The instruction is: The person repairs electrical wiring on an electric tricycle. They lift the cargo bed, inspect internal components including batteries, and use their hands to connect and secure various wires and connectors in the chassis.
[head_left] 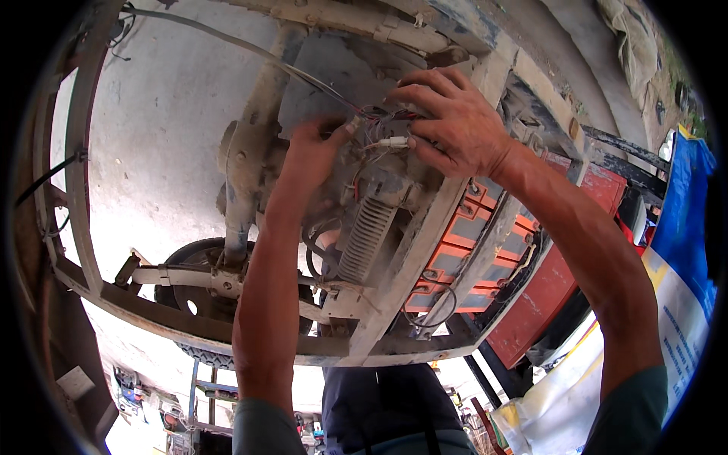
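Note:
A bundle of thin coloured wires (pixel 373 114) hangs in the middle of a dusty metal frame. My left hand (pixel 315 155) is closed at its left side, thumb and fingers pinched at the wires beside a small pale piece. From the right, my right hand (pixel 459 125) reaches over the bundle with curled fingers closed on wires; its fingertips partly hide them. A white plug connector (pixel 393 142) lies against the lower fingertips of that hand. Just below both hands sits a grey finned metal box (pixel 368 235), with wires running to it.
Orange-and-grey batteries (pixel 462 250) sit in the frame (pixel 402 280) at right. An axle tube (pixel 254 152) and a wheel (pixel 201 258) are at left. A thick grey cable (pixel 227 47) runs in from upper left. A red panel (pixel 542 303) and blue-and-white sheeting (pixel 675 250) lie farther right.

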Demonstrator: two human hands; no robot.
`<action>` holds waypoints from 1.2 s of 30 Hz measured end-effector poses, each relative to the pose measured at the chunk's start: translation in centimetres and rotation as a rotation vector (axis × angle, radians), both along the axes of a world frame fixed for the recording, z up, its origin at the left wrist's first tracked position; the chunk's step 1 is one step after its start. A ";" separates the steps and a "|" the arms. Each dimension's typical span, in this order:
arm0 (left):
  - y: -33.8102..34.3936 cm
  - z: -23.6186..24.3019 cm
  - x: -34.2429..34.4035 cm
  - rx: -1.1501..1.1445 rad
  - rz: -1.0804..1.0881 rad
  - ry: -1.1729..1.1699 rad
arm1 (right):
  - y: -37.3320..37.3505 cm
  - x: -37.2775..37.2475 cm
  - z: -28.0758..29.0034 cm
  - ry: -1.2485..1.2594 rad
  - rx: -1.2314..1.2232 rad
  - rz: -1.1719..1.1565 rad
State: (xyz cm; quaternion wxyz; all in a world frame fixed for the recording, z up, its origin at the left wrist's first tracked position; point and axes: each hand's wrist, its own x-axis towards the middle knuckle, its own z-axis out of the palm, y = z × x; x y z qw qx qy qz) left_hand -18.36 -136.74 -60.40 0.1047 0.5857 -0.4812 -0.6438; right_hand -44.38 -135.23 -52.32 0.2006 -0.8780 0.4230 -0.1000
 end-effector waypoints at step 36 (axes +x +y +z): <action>-6.8 -1.5 -4.6 0.229 -0.334 0.039 | -0.3 0.2 0.3 -0.024 0.070 -0.052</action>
